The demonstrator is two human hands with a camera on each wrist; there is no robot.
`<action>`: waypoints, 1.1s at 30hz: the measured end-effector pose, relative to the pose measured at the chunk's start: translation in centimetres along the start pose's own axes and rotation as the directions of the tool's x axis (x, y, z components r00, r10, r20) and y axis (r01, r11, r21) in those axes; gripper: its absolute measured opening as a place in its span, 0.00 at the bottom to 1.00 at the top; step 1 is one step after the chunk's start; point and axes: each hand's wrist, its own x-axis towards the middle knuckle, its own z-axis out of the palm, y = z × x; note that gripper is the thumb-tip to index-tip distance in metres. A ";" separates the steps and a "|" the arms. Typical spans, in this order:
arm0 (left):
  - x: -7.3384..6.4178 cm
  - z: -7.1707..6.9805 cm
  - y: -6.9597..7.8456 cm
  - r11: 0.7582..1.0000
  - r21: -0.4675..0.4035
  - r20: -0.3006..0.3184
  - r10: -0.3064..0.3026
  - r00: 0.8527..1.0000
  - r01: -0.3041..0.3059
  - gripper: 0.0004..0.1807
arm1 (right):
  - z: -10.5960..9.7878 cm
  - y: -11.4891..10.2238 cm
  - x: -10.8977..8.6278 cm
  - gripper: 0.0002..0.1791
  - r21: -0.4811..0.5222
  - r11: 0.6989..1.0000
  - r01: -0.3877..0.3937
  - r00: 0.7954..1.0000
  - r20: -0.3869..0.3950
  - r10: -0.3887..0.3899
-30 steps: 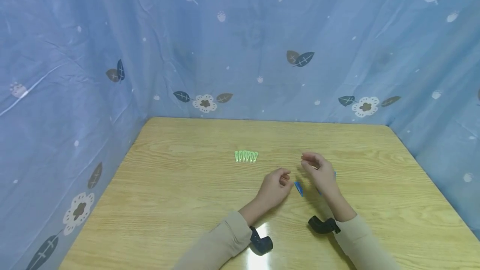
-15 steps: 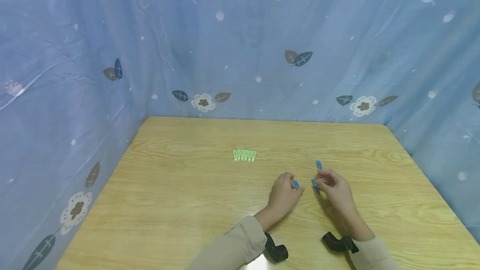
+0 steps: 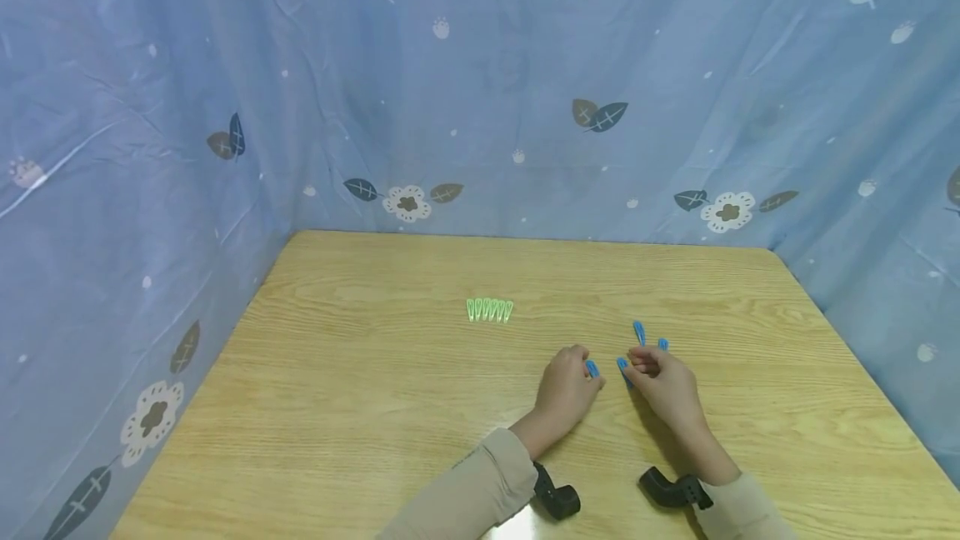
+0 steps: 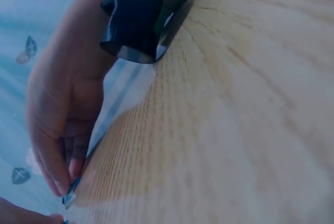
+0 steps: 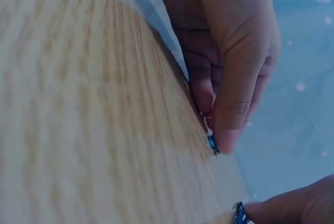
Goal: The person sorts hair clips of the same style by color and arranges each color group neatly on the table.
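Note:
My left hand (image 3: 566, 390) pinches a blue snap hair clip (image 3: 592, 368) between thumb and fingers, low at the wooden table. To its right, my right hand (image 3: 667, 386) holds a second blue hair clip (image 3: 622, 364), its thumb against the side. The right wrist view shows that clip (image 5: 213, 143) under the right thumb, with the left hand's clip (image 5: 240, 213) just below. Left fingertips meet over the blue clip (image 4: 69, 195) in the left wrist view. Beyond the right hand lie two more blue clips, one (image 3: 639, 332) farther back and one (image 3: 663, 344) partly covered.
Several light green hair clips (image 3: 490, 310) lie in a tidy row, side by side, farther back on the wooden table (image 3: 360, 357). Blue patterned curtains (image 3: 510, 90) enclose the table's back and sides. Each wrist carries a black camera mount (image 3: 557, 500).
My left hand has moved right onto a blue clip. My right hand has come down and toward me to another clip, which has since shifted slightly left.

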 end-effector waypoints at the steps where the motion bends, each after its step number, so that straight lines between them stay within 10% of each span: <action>1: 0.0 -0.1 0.0 1.000 0.000 0.003 0.003 1.000 -0.003 0.22 | 0.0 -0.1 0.0 0.16 -0.007 1.000 0.006 1.000 0.001 -0.006; 33: 0.4 -0.4 -0.4 0.996 -0.085 0.018 -0.020 1.000 0.022 0.16 | -0.5 -0.3 -0.1 0.14 -0.039 0.999 0.002 0.996 0.087 0.001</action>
